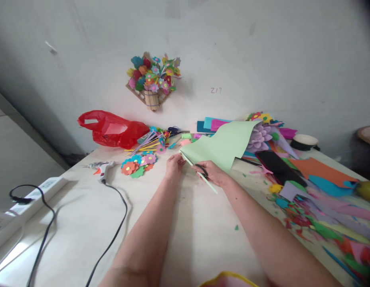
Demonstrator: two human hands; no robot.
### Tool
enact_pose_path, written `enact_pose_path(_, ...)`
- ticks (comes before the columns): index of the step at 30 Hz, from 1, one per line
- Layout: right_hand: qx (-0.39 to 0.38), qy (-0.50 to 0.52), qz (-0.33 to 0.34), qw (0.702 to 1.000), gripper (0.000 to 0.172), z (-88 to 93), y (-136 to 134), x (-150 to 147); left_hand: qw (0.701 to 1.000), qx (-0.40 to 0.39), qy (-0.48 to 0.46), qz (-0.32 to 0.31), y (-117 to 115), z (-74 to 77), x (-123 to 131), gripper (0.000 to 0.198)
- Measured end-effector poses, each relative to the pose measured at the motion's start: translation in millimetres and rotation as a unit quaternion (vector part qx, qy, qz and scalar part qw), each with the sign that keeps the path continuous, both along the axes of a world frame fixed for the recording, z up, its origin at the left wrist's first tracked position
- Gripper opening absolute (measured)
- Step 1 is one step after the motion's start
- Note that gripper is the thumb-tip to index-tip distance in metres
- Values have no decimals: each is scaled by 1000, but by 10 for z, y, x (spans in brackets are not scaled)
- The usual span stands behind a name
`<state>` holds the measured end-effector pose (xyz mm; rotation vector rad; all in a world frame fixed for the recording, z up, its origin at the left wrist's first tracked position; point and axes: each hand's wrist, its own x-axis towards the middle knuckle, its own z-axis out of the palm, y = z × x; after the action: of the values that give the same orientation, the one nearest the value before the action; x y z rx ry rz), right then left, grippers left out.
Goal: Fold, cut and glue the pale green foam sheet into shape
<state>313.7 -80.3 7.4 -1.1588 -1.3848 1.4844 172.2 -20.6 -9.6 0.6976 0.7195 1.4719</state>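
Observation:
A large pale green craft sheet (222,145) lies over the middle of the table, its far edge raised. My right hand (211,172) is closed round the dark handles of a pair of scissors (202,170), whose blades point up and left at the sheet's left edge. A narrow pale green strip (209,185) runs along the scissors and sticks out below my right hand. At the sheet's left corner, my left hand (175,164) pinches the edge of the pale green sheet near the blade tips.
Paper flowers (138,163) lie left of my hands, with a glue gun (104,170) and its cord beyond. A power strip (38,199) and red plastic bag (113,129) are further left. At right are a phone (279,167), an orange sheet (322,170) and coloured scraps (301,211).

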Motion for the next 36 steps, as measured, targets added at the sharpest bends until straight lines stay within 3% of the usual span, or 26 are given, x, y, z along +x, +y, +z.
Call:
enact_pose_path(12, 7, 19, 18, 1000, 33, -25, 28, 49, 1000, 2, 4, -12, -16, 14, 8, 11)
enact_pose_path(28, 33, -38, 13, 999, 31, 35, 25, 101, 999, 27, 40, -17, -61, 39, 32, 15)
enact_pose_path(36, 31, -49, 1, 998, 29, -24, 68, 128, 998, 31, 46, -16, -29, 0, 19, 14)
